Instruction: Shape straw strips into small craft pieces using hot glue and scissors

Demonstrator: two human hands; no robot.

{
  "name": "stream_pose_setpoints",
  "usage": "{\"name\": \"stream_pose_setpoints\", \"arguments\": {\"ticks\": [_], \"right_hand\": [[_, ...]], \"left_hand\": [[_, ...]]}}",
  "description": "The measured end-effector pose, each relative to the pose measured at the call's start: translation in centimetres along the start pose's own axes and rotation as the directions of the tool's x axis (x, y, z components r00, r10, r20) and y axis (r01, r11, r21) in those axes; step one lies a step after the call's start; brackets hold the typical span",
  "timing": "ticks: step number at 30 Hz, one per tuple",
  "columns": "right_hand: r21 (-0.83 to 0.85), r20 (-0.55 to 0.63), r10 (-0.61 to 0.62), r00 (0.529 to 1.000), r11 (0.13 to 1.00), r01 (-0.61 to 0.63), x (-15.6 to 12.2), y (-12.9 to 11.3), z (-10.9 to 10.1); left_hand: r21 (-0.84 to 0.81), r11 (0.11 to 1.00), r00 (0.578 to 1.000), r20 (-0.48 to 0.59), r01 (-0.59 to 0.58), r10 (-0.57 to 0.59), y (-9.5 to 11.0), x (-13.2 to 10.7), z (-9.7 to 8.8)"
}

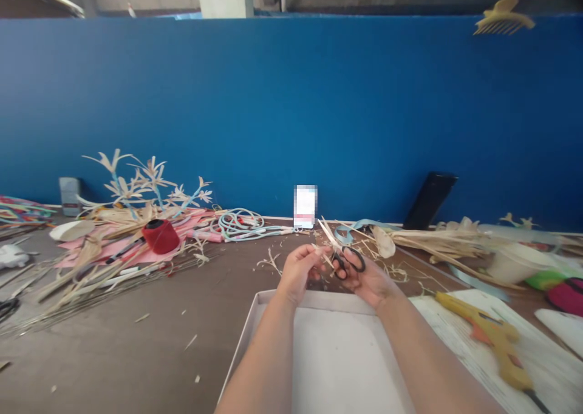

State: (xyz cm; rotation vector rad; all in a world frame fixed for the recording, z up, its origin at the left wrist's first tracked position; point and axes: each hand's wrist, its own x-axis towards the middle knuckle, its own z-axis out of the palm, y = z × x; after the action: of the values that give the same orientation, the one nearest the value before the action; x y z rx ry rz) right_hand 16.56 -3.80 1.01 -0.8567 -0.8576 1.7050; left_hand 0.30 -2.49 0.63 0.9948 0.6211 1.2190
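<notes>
My right hand (367,278) grips a pair of scissors (341,257) by its black handles, the blades tilted up and to the left. Close beside it, my left hand (300,268) is closed in a pinch on a small pale strip (324,255), which looks like dried plant fibre. The strip lies near the scissors; whether the blades touch it I cannot tell. Both hands are above the far edge of a white box lid (334,353). Pale scraps (269,262) lie on the table just left of my left hand.
A yellow glue gun (494,335) rests on paper at right. Pale strips (432,244) and a white cup (514,262) stand behind it. Left are straw flowers (155,174), a red thread spool (161,237) and pale blue cord (239,223). A phone (305,206) leans against the blue partition (273,110).
</notes>
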Motion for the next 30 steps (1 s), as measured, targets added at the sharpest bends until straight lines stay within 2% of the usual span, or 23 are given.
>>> {"name": "stream_pose_setpoints", "arguments": {"ticks": [6, 12, 16, 19, 21, 22, 24, 26, 30], "right_hand": [[-0.105, -0.031, -0.117, 0.993, 0.988, 0.113, 0.2, 0.0, 0.0], [-0.242, -0.069, -0.176, 0.982, 0.958, 0.155, 0.2, -0.2, 0.8], [-0.263, -0.132, -0.175, 0.976, 0.955, 0.136, 0.5, 0.0, 1.0], [-0.129, -0.288, -0.167, 0.943, 0.982, 0.135, 0.9, -0.1, 0.2], [0.06, -0.373, -0.14, 0.917, 0.983, 0.174, 1.1, -0.4, -0.6], [0.159, -0.379, -0.124, 0.917, 0.967, 0.196, 1.2, -0.5, -1.0], [0.32, -0.326, -0.109, 0.939, 0.922, 0.218, 1.2, -0.9, -1.7], [0.412, -0.249, -0.11, 0.962, 0.887, 0.208, 1.0, -1.2, -2.0], [0.402, -0.114, -0.176, 0.978, 0.892, 0.207, -0.2, -1.7, -1.9]], "left_hand": [[0.235, 0.971, 0.999, -0.018, 0.041, -0.038, -0.8, 0.4, 0.2], [0.339, 0.936, 0.996, -0.037, 0.089, -0.082, -1.3, 0.5, 0.7], [0.32, 0.947, 0.996, -0.092, 0.034, -0.004, -1.5, 0.7, 0.5], [0.156, 0.988, 0.982, -0.186, 0.004, 0.025, -1.5, 1.1, -0.1], [0.07, 0.998, 0.968, -0.252, 0.002, 0.015, -1.4, 1.3, -0.3], [0.053, 0.999, 0.961, -0.276, 0.002, 0.013, -1.4, 1.4, -0.4], [0.077, 0.997, 0.951, -0.309, -0.001, 0.024, -1.4, 1.4, -0.4], [0.169, 0.986, 0.946, -0.319, 0.007, 0.048, -1.3, 1.3, -0.3], [0.347, 0.938, 0.952, -0.292, 0.02, 0.088, -1.2, 1.0, 0.0]]}}
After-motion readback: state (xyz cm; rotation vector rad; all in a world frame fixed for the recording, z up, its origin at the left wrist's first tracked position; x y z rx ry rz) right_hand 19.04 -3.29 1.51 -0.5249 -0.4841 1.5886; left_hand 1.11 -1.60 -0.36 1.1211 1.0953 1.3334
